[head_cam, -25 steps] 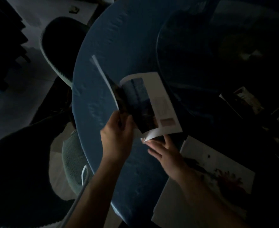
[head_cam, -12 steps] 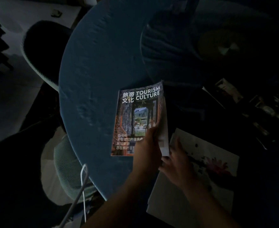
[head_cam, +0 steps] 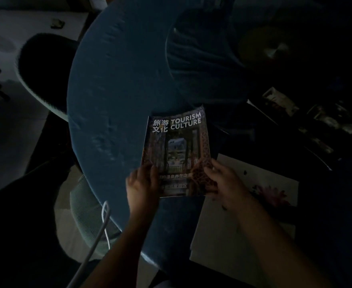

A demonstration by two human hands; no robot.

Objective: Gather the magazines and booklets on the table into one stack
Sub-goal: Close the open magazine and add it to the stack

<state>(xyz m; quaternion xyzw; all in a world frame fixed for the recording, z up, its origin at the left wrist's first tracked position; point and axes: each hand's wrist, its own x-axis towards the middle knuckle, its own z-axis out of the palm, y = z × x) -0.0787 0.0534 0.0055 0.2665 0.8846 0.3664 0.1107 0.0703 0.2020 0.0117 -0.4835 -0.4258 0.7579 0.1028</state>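
Nearest, the left hand (head_cam: 142,187) and right hand (head_cam: 222,179) now each clamp a lower corner of the Tourism Culture magazine (head_cam: 176,154), thumbs on the cover. A second ago it hung open in the left hand alone; it is now shut, cover up, squared between both hands. Just right of the right hand lies a pale flower-print booklet (head_cam: 249,215), partly off the blue table (head_cam: 117,84). Farther beyond that hand, more magazines (head_cam: 308,119) sit in deep shadow. Likely next: laying it on the booklet.
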